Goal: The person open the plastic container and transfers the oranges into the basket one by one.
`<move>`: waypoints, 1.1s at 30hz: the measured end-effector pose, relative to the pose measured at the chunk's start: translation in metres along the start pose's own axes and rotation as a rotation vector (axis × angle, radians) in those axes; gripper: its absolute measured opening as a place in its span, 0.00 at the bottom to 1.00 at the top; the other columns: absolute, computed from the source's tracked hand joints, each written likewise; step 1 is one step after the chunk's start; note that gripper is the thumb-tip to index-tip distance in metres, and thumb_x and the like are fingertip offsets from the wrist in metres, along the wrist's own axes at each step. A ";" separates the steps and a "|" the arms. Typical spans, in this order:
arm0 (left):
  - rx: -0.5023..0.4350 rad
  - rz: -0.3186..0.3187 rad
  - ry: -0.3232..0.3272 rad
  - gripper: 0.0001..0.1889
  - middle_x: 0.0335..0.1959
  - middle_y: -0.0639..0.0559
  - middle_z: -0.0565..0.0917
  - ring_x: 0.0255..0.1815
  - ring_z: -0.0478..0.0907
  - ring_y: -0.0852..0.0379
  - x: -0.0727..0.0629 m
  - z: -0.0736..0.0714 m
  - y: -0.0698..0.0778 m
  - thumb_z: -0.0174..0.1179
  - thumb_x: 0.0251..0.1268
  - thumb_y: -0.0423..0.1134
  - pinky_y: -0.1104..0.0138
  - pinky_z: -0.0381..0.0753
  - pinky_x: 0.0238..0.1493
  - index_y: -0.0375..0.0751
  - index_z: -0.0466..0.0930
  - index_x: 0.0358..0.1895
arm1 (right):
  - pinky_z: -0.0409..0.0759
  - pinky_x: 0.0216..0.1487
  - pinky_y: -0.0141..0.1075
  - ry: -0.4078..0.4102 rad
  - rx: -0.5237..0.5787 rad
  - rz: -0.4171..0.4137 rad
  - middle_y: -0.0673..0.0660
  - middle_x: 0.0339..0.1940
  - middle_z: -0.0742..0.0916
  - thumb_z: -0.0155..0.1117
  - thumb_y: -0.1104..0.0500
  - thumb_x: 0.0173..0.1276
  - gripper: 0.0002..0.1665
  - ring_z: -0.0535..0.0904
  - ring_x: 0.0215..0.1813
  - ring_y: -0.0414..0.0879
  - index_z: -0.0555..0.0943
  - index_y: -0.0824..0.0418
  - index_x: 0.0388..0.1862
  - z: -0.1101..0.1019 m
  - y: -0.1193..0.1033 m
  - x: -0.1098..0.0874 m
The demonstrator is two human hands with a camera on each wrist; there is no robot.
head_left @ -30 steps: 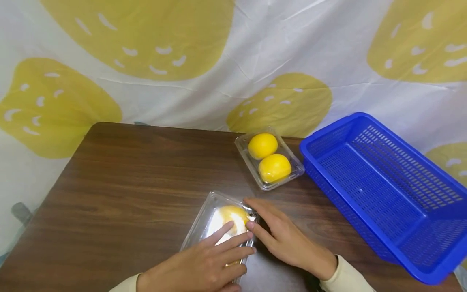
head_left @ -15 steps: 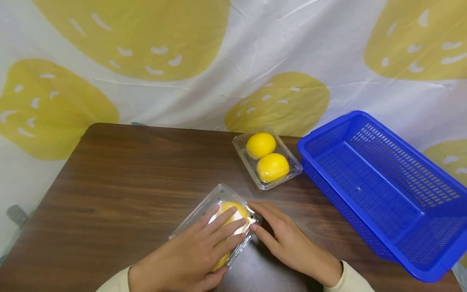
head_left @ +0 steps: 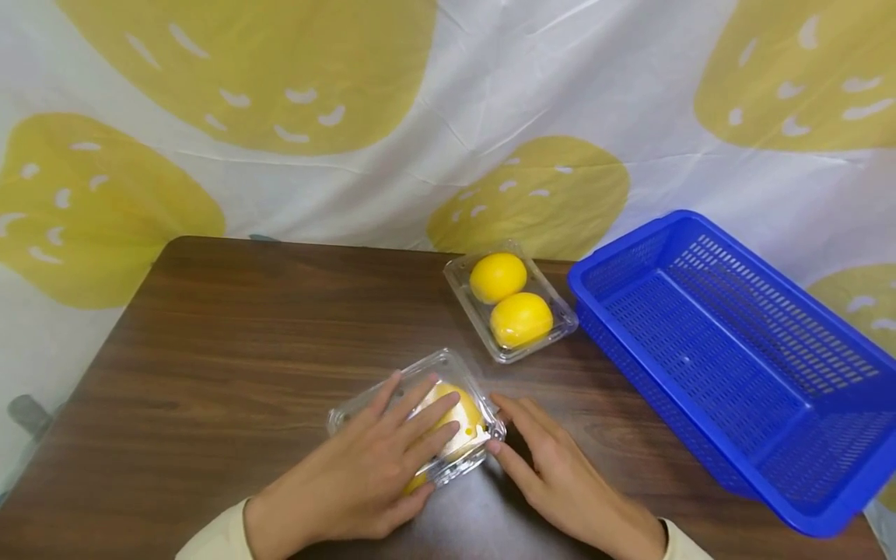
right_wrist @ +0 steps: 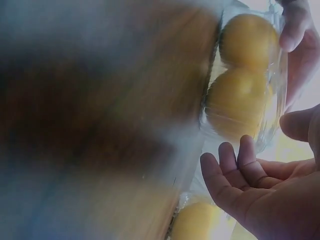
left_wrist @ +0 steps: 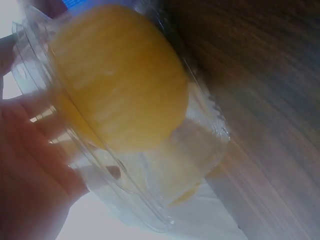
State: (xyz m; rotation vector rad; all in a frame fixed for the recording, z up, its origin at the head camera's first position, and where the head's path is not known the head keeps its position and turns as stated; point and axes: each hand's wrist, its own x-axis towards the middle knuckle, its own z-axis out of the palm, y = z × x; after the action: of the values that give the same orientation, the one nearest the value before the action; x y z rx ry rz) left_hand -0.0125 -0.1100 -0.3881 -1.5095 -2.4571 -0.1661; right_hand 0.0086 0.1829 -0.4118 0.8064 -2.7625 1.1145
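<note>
A clear plastic clamshell box (head_left: 462,365) holding yellow lemons (head_left: 463,408) lies on the table near the front. My left hand (head_left: 367,455) lies over its lid with fingers spread and nearly straight. In the left wrist view, those fingers show through the lid beside a lemon (left_wrist: 120,80). At the box's right corner, my right hand (head_left: 560,474) has its thumb and forefinger tips close to the edge. The right wrist view shows this right hand (right_wrist: 265,190) with fingers loosely bent and thumb apart, beside the box's end. The left palm hides part of the box.
A second clear box (head_left: 483,342) with two lemons (head_left: 521,319) stands farther back on the brown table (head_left: 245,334). To its right is a blue perforated basket (head_left: 672,389). A white cloth with yellow shapes (head_left: 532,187) hangs behind the table.
The front box has turned clockwise, its far corner swinging right. My left hand has shifted left and slightly up with it. My right hand has edged a little right and down.
</note>
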 end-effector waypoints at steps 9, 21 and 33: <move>-0.001 -0.044 -0.007 0.34 0.84 0.39 0.69 0.86 0.60 0.32 0.001 -0.001 0.000 0.70 0.71 0.54 0.31 0.68 0.81 0.44 0.79 0.76 | 0.90 0.59 0.42 0.014 0.022 0.041 0.45 0.57 0.86 0.61 0.67 0.84 0.26 0.82 0.56 0.36 0.77 0.64 0.79 -0.001 -0.005 -0.011; -0.014 -0.063 0.009 0.33 0.83 0.38 0.70 0.86 0.62 0.32 0.004 0.002 0.002 0.71 0.68 0.51 0.30 0.67 0.80 0.47 0.78 0.74 | 0.89 0.57 0.38 0.045 0.157 0.042 0.42 0.53 0.89 0.64 0.74 0.79 0.31 0.84 0.54 0.35 0.75 0.62 0.78 0.004 -0.008 -0.021; -0.007 -0.058 0.048 0.31 0.82 0.40 0.73 0.85 0.63 0.33 0.010 0.009 0.004 0.72 0.69 0.51 0.30 0.69 0.79 0.46 0.79 0.72 | 0.92 0.53 0.37 0.035 0.266 0.053 0.46 0.52 0.88 0.70 0.69 0.77 0.33 0.86 0.49 0.38 0.74 0.64 0.78 0.009 -0.010 -0.028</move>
State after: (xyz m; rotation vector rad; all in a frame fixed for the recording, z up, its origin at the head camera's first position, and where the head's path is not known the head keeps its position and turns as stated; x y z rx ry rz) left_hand -0.0151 -0.0976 -0.3938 -1.4214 -2.4658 -0.2195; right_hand 0.0390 0.1829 -0.4186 0.7313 -2.6559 1.5144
